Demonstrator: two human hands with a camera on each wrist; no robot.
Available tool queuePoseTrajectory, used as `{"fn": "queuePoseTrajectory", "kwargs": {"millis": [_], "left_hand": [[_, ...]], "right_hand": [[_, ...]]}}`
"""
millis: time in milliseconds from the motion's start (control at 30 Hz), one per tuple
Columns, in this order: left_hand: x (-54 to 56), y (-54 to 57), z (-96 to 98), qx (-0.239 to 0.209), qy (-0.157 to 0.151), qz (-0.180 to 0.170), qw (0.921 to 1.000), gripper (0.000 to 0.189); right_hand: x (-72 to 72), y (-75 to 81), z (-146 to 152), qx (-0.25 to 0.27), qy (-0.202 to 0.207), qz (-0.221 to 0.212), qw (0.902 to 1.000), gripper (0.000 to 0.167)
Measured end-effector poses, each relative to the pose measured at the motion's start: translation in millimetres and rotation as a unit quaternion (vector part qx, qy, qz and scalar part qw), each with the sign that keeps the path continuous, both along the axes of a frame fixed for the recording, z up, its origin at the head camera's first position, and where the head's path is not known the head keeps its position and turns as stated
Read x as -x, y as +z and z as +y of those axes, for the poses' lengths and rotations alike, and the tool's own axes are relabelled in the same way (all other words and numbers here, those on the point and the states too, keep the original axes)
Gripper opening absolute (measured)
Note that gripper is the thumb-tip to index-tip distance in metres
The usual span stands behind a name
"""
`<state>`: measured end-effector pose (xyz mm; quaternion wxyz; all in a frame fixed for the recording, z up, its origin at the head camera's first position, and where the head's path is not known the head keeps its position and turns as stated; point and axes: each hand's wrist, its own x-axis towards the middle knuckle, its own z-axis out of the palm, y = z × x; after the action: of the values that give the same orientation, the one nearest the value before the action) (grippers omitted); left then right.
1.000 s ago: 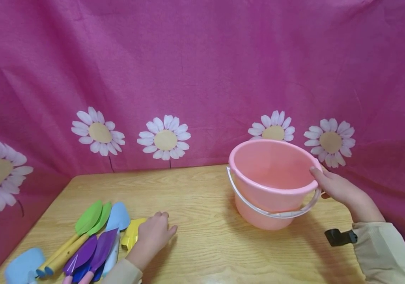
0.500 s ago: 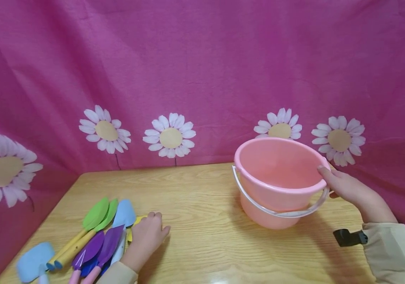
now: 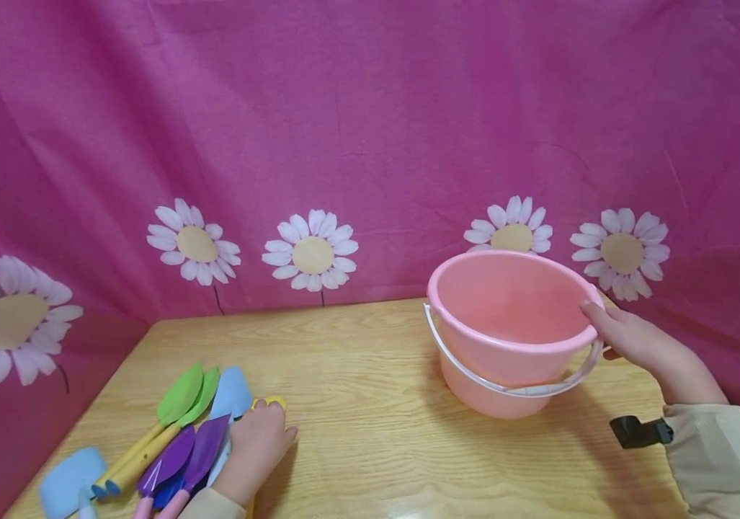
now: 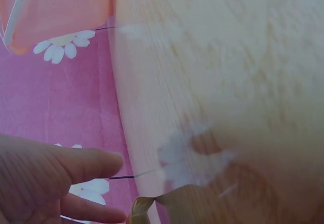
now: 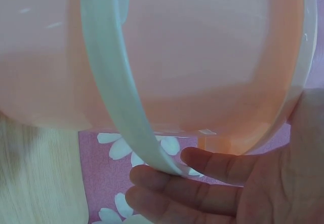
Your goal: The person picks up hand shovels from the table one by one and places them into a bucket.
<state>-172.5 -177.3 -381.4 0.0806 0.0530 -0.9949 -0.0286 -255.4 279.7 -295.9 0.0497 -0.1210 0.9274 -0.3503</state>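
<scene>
Well, daisy cloth [image 3: 370, 144] backs a table [image 3: 357, 461]. A bucket [image 3: 506, 362] stands at four o'clock, shovels [image 3: 179, 393] toward eight. The right hand [image 3: 642, 349] pinches the bucket's rim; the left hand [image 3: 256, 448] partly covers a yellow toy [image 3: 272, 401], whether gripping I cannot tell. One purple shovel's white mark [image 3: 155, 473] is unreadably small.

Far side: magenta cloth [image 3: 370, 108]. Hangs in soft folds, turns forward along the left and right. Printed on it in white with pale yellow centres: on the left stretch, a first daisy [image 3: 9, 321], largest in view; farther back, left of middle, a second daisy [image 3: 197, 244] and a third daisy [image 3: 313, 254], both on thin dark stems [image 3: 218, 299]; to the right, a fourth daisy [image 3: 511, 236], lower petals hidden, and a fifth daisy [image 3: 621, 252]. Below, a worktop [image 3: 357, 360] of light, grained wood, far edge close against the cloth.
</scene>
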Motion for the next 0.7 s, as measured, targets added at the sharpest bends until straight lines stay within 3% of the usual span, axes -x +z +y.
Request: {"fn": "queuePoseTrajectory", "kwargs": {"millis": [133,400,500,700], "left_hand": [[-0.5,0.1,-0.6,0.002,0.014,-0.028,0.9995,0.028],[-5.0,4.4,-0.3,0.013,0.033,-0.053,0.998,0.013],[-6.8,7.6,-0.8,0.02,0.04,-0.073,0.9963,0.004],[-12.5,15.1,-4.4,0.03,0.047,-0.121,0.9911,0.005]], "right_hand": [[0.0,-0.9,0,-0.006,0.001,-0.003,1.0,0.07],[0.3,-2.1,0,0.001,0.002,0.003,1.0,0.067],[0.9,-2.0,0,0.005,0.005,0.006,1.0,0.066],[1.7,-2.5,1,0.007,0.012,0.007,0.9999,0.066]]}}
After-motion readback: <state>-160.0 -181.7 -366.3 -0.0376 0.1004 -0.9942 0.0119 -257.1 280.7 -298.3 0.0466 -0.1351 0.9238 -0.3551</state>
